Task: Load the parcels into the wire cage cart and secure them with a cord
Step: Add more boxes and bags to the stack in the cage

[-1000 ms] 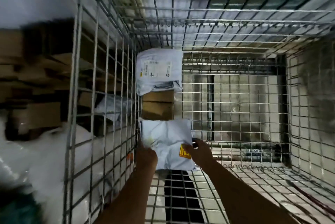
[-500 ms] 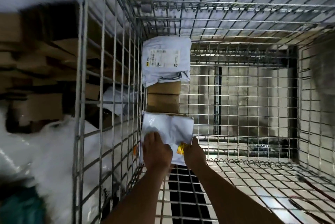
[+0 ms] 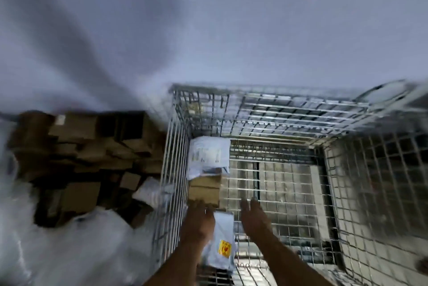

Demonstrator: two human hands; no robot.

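Letting go: right hand (image 3: 253,216) has come off the yellow-sticker mailer (image 3: 221,247), now lying on the wire cage cart (image 3: 289,195) floor by its left wall, w/ box (image 3: 203,189) & labelled mailer (image 3: 208,156) beyond. So parcel placed; more to load, cord later. Right grip spread, fingers straight, hovering. Left hand (image 3: 199,223) flat on mailer's left edge, pressing, not pinching.

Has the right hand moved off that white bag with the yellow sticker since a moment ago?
Yes. The right hand has let go of the white bag and shifted right, now open over the bare cage floor, away from the cart's left wall.
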